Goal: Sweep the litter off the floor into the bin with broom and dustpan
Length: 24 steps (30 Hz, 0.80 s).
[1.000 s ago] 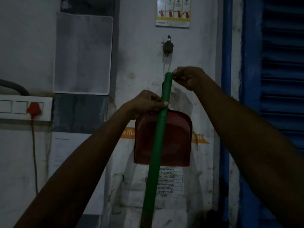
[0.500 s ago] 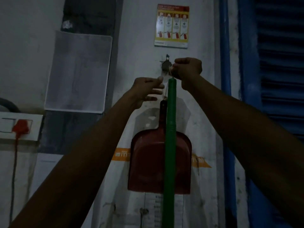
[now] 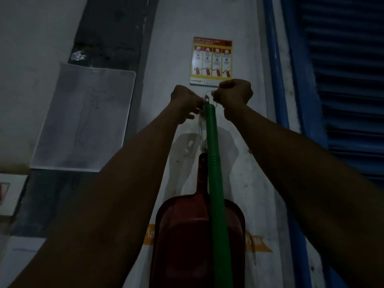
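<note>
Both hands raised at the top end of one green broom handle (image 3: 215, 173), just under the poster (image 3: 211, 61): left hand (image 3: 186, 101) with fingers curled just left of the handle tip, whether pinching anything not clear; right hand (image 3: 233, 95) closed in a fist just right of the tip, pinching a thin wire loop (image 3: 209, 93). Handle itself hanging below both hands, held by neither, crossing in front of one red dustpan (image 3: 187, 235) on the wall. Counted: two hands, one broom handle, one dustpan, one poster.

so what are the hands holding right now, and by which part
Both hands pinch the thin hanging loop at the top of the green broom handle: right hand on the loop itself, left hand at the hook end. The red dustpan hangs unheld.
</note>
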{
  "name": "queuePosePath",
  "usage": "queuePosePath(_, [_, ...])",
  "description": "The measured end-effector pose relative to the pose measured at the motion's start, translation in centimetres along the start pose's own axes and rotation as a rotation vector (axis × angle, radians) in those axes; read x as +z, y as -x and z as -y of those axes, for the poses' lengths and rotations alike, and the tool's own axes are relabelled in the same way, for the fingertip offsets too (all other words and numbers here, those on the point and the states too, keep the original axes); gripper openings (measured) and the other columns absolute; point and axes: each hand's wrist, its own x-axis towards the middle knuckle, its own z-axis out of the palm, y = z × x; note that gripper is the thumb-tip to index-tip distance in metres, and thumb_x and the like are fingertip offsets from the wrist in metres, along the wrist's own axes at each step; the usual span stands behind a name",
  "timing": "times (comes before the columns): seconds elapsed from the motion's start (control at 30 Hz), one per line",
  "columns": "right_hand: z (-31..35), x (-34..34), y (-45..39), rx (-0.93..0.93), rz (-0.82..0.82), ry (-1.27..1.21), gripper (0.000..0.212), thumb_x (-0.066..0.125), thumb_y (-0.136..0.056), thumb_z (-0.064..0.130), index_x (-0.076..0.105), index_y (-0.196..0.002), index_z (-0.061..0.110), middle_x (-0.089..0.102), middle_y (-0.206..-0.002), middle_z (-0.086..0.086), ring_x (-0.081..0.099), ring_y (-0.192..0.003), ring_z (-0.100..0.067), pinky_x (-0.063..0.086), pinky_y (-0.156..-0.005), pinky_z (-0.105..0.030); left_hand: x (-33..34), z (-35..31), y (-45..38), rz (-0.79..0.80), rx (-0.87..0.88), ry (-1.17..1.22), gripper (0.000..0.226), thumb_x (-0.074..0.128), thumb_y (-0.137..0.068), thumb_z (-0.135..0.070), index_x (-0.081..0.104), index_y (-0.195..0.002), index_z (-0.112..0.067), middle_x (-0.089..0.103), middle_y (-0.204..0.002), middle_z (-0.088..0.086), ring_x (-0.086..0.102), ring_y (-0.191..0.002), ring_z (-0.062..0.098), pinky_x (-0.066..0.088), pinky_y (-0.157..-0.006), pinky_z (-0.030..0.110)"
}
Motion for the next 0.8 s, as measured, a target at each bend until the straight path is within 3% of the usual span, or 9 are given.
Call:
queuePosePath(0.13, [-1.4, 1.2, -1.5, -0.021, -0.071, 0.099, 0.037, 0.089, -0.06, -0.005, 0.064, -0.065, 0.021, 0.07, -0.079, -0.006, 0.071, -0.07, -0.02, 0.063, -0.062, -0.034, 0.8, 1.3, -2.1, -0.064, 0.019, -0.042, 0.026, 0.081, -0.086, -0.019, 0.072, -0.1, 0.002, 0.074, -0.093, 0.015, 0.073, -0.084, 0.023, 0.063, -0.076, 0.041])
queuePosePath(0.43, [-4.8, 2.2, -2.5, 0.169, -0.13, 0.135, 0.026, 0.078, -0.072, -0.008, 0.067, -0.061, 0.013, 0.07, -0.075, -0.008, 0.07, -0.065, -0.022, 0.062, -0.057, -0.037, 1.7, 4.6, -2.9, -0.109, -0.124, -0.056, 0.015, 0.079, -0.085, -0.007, 0.072, -0.094, 0.003, 0.074, -0.089, 0.018, 0.075, -0.074, 0.027, 0.064, -0.071, 0.046])
queuePosePath(0.53, [-5.2, 1.9, -2.5, 0.267, -0.172, 0.113, 0.012, 0.076, -0.074, -0.008, 0.071, -0.076, 0.003, 0.073, -0.086, -0.013, 0.07, -0.072, -0.021, 0.062, -0.067, -0.038, 2.1, 5.4, -2.4, -0.121, -0.128, -0.077, 0.013, 0.08, -0.083, -0.005, 0.072, -0.091, 0.002, 0.073, -0.089, 0.019, 0.075, -0.072, 0.03, 0.064, -0.067, 0.049])
queuePosePath(0.6, [-5.4, 1.1, -1.1, 0.331, -0.138, 0.064, 0.015, 0.079, -0.075, -0.005, 0.071, -0.088, -0.003, 0.072, -0.09, -0.016, 0.071, -0.075, -0.021, 0.062, -0.068, -0.034, 1.8, 5.2, -1.8, -0.104, -0.094, -0.091, 0.013, 0.079, -0.084, -0.006, 0.072, -0.092, 0.002, 0.073, -0.088, 0.019, 0.075, -0.071, 0.029, 0.064, -0.068, 0.049])
queuePosePath(0.7, [-5.5, -0.5, 2.1, 0.38, -0.085, -0.174, 0.011, 0.076, -0.077, -0.009, 0.069, -0.085, -0.006, 0.07, -0.085, -0.023, 0.071, -0.064, -0.026, 0.061, -0.055, -0.034, 1.1, 4.7, -1.2, -0.039, -0.035, -0.166, 0.017, 0.078, -0.087, -0.013, 0.073, -0.095, 0.002, 0.074, -0.089, 0.016, 0.075, -0.073, 0.027, 0.064, -0.069, 0.049])
queuePosePath(0.8, [-5.9, -1.1, 4.6, 0.273, -0.133, -0.127, 0.01, 0.076, -0.082, -0.001, 0.069, -0.076, 0.003, 0.071, -0.077, -0.015, 0.072, -0.059, -0.024, 0.062, -0.058, -0.042, 0.2, 4.5, 0.5, -0.048, 0.048, -0.286, 0.029, 0.078, -0.088, -0.032, 0.075, -0.092, -0.003, 0.075, -0.086, 0.011, 0.074, -0.076, 0.027, 0.064, -0.071, 0.049])
